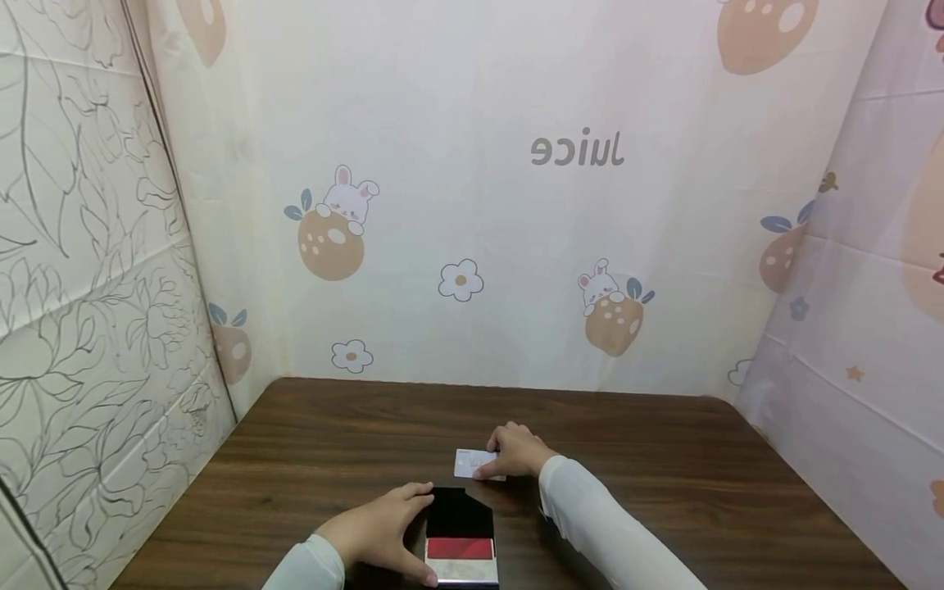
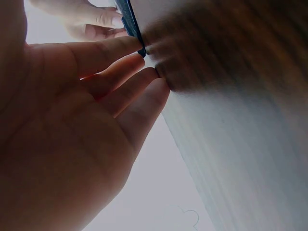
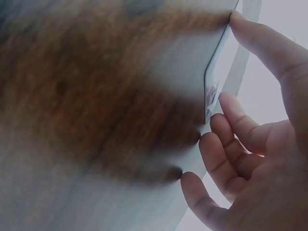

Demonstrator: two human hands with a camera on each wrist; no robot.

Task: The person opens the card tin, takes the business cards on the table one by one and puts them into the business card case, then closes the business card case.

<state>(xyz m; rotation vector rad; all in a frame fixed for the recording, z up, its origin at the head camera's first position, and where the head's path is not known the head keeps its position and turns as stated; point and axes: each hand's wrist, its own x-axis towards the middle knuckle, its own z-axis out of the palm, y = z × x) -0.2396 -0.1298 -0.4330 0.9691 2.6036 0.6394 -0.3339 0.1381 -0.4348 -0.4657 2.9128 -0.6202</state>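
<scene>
A white card (image 1: 466, 464) lies flat on the wooden table. My right hand (image 1: 519, 451) holds it by its right end, the thumb at the near edge and the fingers at the far side; in the right wrist view the card (image 3: 217, 72) shows edge-on between thumb and forefinger. Nearer to me is a card case (image 1: 459, 518) with its black flap laid back, a red strip (image 1: 460, 548) and a silvery part below it. My left hand (image 1: 383, 526) grips the case's left side, thumb at the near corner and forefinger at the far one. The left wrist view shows only the case's dark edge (image 2: 131, 24).
The dark brown wooden table (image 1: 354, 434) has rounded far corners. Behind it hangs a pale curtain (image 1: 457, 205) printed with fruit, rabbits and flowers. Patterned side cloths (image 1: 96, 246) stand at left and right.
</scene>
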